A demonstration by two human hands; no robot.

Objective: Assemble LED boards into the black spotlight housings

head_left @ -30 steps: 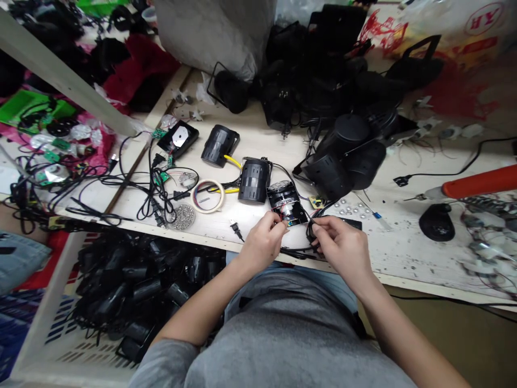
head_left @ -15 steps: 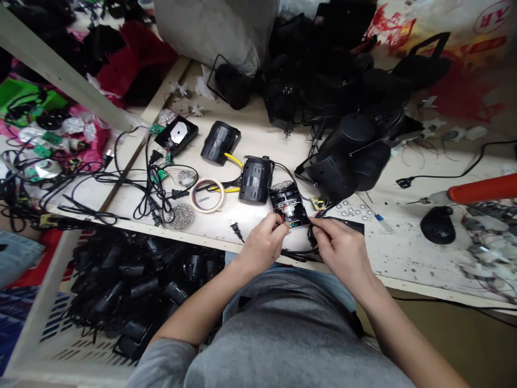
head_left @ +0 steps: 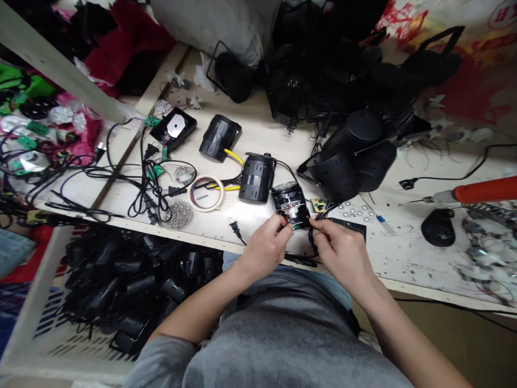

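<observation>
At the white table's (head_left: 404,253) near edge, the left hand's (head_left: 266,247) grip is pinching thin red wires (head_left: 285,218) of a small black open circuit module (head_left: 290,203); the right hand's (head_left: 343,249) grip, just right, is pinching a black cable (head_left: 312,237).

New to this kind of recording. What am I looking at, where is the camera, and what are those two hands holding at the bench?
There is no machine: one camera sits on a person's head, looking down at their own bare hands. The left hand pinches thin wires at an open black box on the workbench. The right hand grips a black cable beside it. Nearby lie a round black lamp housing, a tape roll and an orange-handled tool; a white crate below holds more black parts.
</observation>
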